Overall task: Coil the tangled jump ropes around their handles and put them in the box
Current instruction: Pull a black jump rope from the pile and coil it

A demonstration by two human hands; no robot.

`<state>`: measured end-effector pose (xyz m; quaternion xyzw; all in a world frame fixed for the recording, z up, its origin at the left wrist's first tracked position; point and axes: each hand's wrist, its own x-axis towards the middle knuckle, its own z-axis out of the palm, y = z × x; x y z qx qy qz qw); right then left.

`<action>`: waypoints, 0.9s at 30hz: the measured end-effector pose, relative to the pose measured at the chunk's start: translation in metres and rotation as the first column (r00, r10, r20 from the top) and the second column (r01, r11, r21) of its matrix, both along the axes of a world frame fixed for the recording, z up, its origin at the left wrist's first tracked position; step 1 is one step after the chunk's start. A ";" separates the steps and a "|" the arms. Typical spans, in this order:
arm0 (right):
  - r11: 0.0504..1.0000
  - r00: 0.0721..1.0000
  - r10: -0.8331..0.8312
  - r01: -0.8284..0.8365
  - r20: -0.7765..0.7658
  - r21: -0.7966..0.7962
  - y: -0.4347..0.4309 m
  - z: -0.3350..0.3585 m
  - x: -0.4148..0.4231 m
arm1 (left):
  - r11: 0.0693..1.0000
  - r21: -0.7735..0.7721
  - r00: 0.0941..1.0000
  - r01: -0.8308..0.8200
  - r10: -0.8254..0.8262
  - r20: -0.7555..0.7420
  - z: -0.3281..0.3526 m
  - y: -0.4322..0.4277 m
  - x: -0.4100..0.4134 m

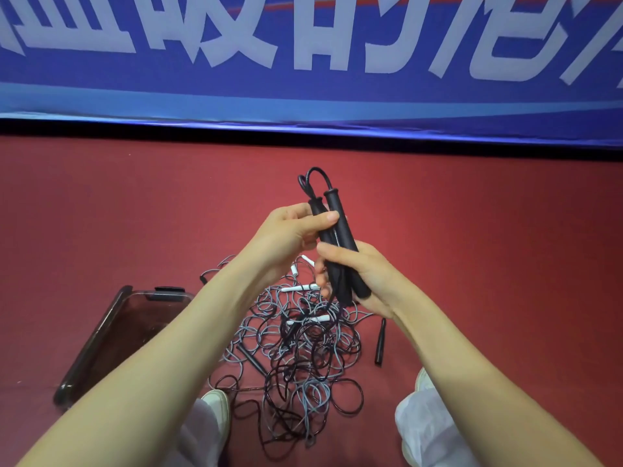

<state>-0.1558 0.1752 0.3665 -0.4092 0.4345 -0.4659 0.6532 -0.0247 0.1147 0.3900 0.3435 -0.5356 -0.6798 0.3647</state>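
Both hands are up and close together, clamped on the same item: a pair of black handles (pixel 337 230) held side by side. L hand (pixel 293 237) wraps the upper part, thumb across the front. R hand (pixel 367 278) wraps the lower part, fingers curled round. A short loop of black cord (pixel 317 175) arcs out of the handle tops, beyond the fingertips. The rest of that cord seems to drop from under R hand into the pile; its path is lost in the tangle.

Tangled ropes (pixel 303 352) lie on the red floor (pixel 472 230) directly below both hands, black + grey cords mixed. White handles (pixel 300 288) sit among them just under the hands. One loose black handle (pixel 380 342) lies below R wrist, apart from the heap. Box (pixel 101 338), dark and see-through, sits below and outboard of L forearm, partly hidden by it.

Handling (judgement): cord looks thin, limp, light, prob. kinky, so it will snag neighbours if yanked. Handles look stiff and matte, prob. grippy = best hold. One hand on the handles, other feeding cord w/ light tension. Wrap near mid-length so turns don't slide off the ends.
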 end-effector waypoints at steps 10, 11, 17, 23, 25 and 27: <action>0.932 0.738 -0.216 -0.038 -0.639 -0.360 0.011 -0.013 0.006 | 0.987 -0.117 0.993 -0.112 0.116 0.024 0.008 -0.015 0.014; 0.927 0.749 -0.213 -0.047 -0.628 -0.372 0.011 -0.012 0.007 | 0.988 -0.107 0.994 -0.110 0.112 0.014 0.009 -0.015 0.014; 0.902 0.833 -0.240 0.001 -0.499 -0.431 0.010 -0.015 0.012 | 0.989 -0.075 0.991 -0.130 0.127 -0.042 0.008 -0.012 0.009; 0.910 0.825 -0.266 0.044 -0.499 -0.413 0.011 -0.013 0.015 | 0.971 -0.126 0.979 -0.204 0.201 -0.037 0.004 -0.008 0.007; 0.905 0.833 -0.277 0.059 -0.479 -0.421 0.011 -0.013 0.016 | 0.968 -0.132 0.977 -0.211 0.207 -0.049 0.005 -0.008 0.006; 0.892 0.836 -0.271 0.032 -0.477 -0.451 0.012 -0.013 0.016 | 0.975 -0.109 0.980 -0.196 0.189 -0.067 0.005 -0.009 0.007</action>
